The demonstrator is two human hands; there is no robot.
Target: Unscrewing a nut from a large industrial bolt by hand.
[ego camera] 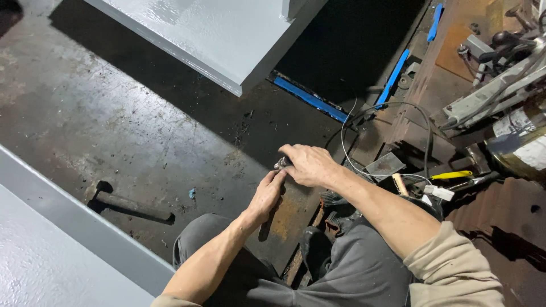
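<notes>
Together, both hands' fingers curl tight round a small dark metal tool [282, 164]: right hand [307, 165] above, left hand [267, 196] below

1. The left hand [267, 196] sits low in the middle of the view, fingers curled inward, its fingertips up against the underside of the other hand.
2. The left forearm is bare and runs from the lower left up to the wrist, with the sleeve pushed up near the elbow.
3. The right hand [307, 165] lies just above and over the left, knuckles up, fingers closed in a grip.
4. The right forearm is bare, coming in from the lower right, its light-coloured sleeve bunched at the elbow.
5. Both knees are bent beneath the arms, in grey trousers.
</notes>
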